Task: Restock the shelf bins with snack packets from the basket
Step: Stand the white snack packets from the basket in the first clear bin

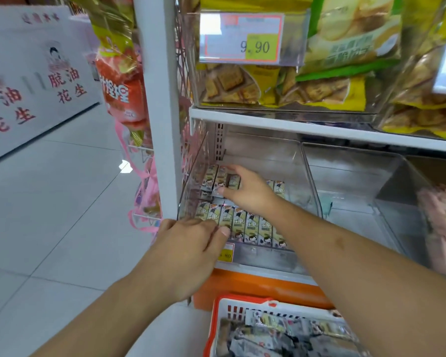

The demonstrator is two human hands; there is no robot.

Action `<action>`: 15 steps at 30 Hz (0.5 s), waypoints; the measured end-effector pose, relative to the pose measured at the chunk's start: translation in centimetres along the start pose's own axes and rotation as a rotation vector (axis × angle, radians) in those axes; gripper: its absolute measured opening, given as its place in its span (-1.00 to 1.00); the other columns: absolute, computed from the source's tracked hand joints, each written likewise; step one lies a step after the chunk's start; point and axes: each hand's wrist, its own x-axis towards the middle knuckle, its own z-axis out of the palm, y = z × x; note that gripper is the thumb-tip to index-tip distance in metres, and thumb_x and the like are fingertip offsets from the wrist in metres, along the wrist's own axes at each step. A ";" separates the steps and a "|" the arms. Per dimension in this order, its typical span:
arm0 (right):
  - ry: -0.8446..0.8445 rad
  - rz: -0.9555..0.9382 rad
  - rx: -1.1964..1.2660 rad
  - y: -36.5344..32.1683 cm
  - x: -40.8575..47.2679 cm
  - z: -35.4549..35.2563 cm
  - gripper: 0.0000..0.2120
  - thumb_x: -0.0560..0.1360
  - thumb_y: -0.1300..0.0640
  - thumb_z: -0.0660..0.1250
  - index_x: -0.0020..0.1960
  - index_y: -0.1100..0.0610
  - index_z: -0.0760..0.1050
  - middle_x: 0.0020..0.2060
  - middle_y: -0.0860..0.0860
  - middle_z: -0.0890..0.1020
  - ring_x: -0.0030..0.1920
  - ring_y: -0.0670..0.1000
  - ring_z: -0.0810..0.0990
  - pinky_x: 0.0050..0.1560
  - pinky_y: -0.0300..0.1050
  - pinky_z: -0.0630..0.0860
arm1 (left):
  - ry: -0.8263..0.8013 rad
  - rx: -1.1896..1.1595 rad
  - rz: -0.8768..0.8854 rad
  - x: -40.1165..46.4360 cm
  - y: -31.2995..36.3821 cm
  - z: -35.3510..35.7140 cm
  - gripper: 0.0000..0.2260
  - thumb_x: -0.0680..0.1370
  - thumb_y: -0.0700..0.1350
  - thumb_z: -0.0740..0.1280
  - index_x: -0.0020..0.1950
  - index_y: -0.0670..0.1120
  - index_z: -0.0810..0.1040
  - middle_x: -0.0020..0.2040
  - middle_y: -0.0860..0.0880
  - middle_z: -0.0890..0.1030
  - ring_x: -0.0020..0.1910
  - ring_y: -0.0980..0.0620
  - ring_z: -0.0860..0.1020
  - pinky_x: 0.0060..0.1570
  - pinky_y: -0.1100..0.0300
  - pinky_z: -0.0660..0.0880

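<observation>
A clear plastic shelf bin (307, 173) on the lower shelf holds two rows of small beige snack packets (251, 226). My right hand (245, 188) reaches into the bin and lies on the back row of packets, fingers and thumb curled round a few of them. My left hand (191, 248) is at the bin's front left corner, fingertips touching the front row of packets. Below, a red and white basket (224, 315) on the floor holds several more packets (276, 333).
An empty clear bin (350, 181) stands to the right, and a bin with pink packets (440, 222) at the far right. The shelf above carries bins of yellow cracker bags (294, 86) behind a 9.90 price tag. Hanging snack bags (119, 81) and a white tiled aisle lie to the left.
</observation>
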 end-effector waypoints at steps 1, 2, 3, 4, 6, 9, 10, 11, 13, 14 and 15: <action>0.012 0.003 0.004 -0.4 -1.0 -0.4 -0.33 0.56 -0.13 0.48 0.59 -0.04 0.34 0.49 -0.02 0.48 0.40 0.06 0.51 0.38 -0.05 0.44 | 0.005 -0.006 0.010 -0.1 0.1 -0.1 -0.64 0.70 0.21 -0.04 -0.23 0.12 0.29 -0.24 0.06 0.46 -0.09 0.05 0.43 0.23 -0.07 0.38; 0.030 -0.001 0.015 -0.9 -2.3 -1.0 -0.39 0.58 -0.10 0.46 0.55 -0.01 0.38 0.47 -0.02 0.50 0.41 0.05 0.51 0.40 -0.03 0.44 | 0.015 -0.027 0.022 -0.3 0.2 -0.1 -0.64 0.70 0.20 -0.03 -0.22 0.12 0.31 -0.25 0.07 0.46 -0.11 0.04 0.43 0.20 -0.08 0.40; 0.054 -0.015 0.027 -1.4 -3.8 -1.6 -0.48 0.59 -0.06 0.44 0.50 0.01 0.43 0.43 -0.02 0.53 0.39 0.01 0.52 0.39 -0.03 0.45 | 0.020 -0.046 0.030 -0.6 0.4 -0.1 -0.64 0.70 0.21 -0.03 -0.18 0.12 0.38 -0.23 0.07 0.49 -0.10 0.03 0.45 0.18 -0.09 0.43; 0.081 -0.040 0.043 -1.8 -5.4 -2.2 -0.58 0.61 -0.02 0.43 0.43 0.00 0.48 0.36 -0.04 0.56 0.31 -0.05 0.55 0.34 -0.08 0.48 | 0.027 -0.042 0.042 -0.9 0.7 -0.2 -0.63 0.68 0.22 -0.03 -0.09 0.11 0.48 -0.16 0.07 0.54 -0.05 0.01 0.50 0.18 -0.08 0.46; 0.110 -0.091 0.093 -2.5 -9.6 -3.5 -0.75 0.62 0.07 0.40 0.28 -0.03 0.53 0.19 -0.08 0.59 0.04 -0.16 0.58 0.05 -0.21 0.53 | 0.059 0.021 0.098 -1.7 1.5 -0.3 -0.56 0.63 0.22 -0.01 0.12 0.06 0.58 0.02 0.05 0.61 0.10 -0.04 0.55 0.19 -0.05 0.49; 0.132 -0.190 0.154 -1.8 -16.4 -4.9 -0.84 0.61 0.20 0.37 0.13 -0.02 0.55 0.04 -0.08 0.60 -0.06 -0.07 0.59 -0.11 -0.15 0.56 | 0.102 0.063 0.228 -3.0 3.3 0.3 -0.59 0.65 0.14 0.07 0.15 -0.05 0.60 0.05 -0.04 0.61 0.12 -0.09 0.55 0.16 -0.01 0.49; 0.100 -0.189 0.146 -1.0 -18.7 -5.1 -0.85 0.61 0.21 0.36 0.11 -0.01 0.55 -0.01 -0.07 0.61 -0.07 -0.06 0.59 -0.11 -0.14 0.56 | 0.091 0.071 0.247 -3.5 3.9 0.9 -0.64 0.66 0.12 0.10 0.15 -0.05 0.60 0.05 -0.04 0.61 0.11 -0.10 0.55 0.13 0.00 0.50; 0.036 -0.151 0.129 0.2 -20.9 -5.1 -0.85 0.62 0.21 0.36 0.10 -0.02 0.55 -0.06 -0.07 0.60 -0.09 -0.06 0.58 -0.11 -0.15 0.55 | 0.046 0.068 0.241 -4.0 4.4 1.7 -0.69 0.68 0.12 0.13 0.15 -0.02 0.58 0.05 -0.03 0.61 0.10 -0.09 0.56 0.09 0.01 0.51; -0.153 0.000 0.082 3.7 -24.9 -4.7 -0.85 0.62 0.21 0.35 0.09 -0.04 0.55 -0.10 -0.07 0.61 -0.12 -0.07 0.58 -0.11 -0.17 0.55 | -0.152 0.077 0.196 -5.0 5.4 3.7 -0.74 0.68 0.13 0.16 0.12 0.01 0.54 0.07 -0.02 0.59 0.09 -0.08 0.56 0.06 0.03 0.52; -0.253 0.081 0.027 5.7 -26.7 -4.3 -0.85 0.62 0.21 0.35 0.09 -0.03 0.55 -0.12 -0.07 0.61 -0.13 -0.07 0.59 -0.11 -0.19 0.54 | -0.287 0.103 0.170 -5.5 5.7 5.0 -0.73 0.68 0.14 0.15 0.13 0.00 0.53 0.09 -0.04 0.58 0.11 -0.09 0.55 0.07 0.03 0.52; -0.349 0.146 -0.046 7.8 -28.2 -3.6 -0.86 0.62 0.22 0.34 0.07 -0.02 0.55 -0.12 -0.06 0.61 -0.12 -0.04 0.60 -0.10 -0.17 0.52 | -0.421 0.131 0.144 -6.0 5.9 6.2 -0.69 0.69 0.15 0.14 0.18 -0.02 0.54 0.13 -0.07 0.58 0.13 -0.10 0.54 0.10 0.03 0.52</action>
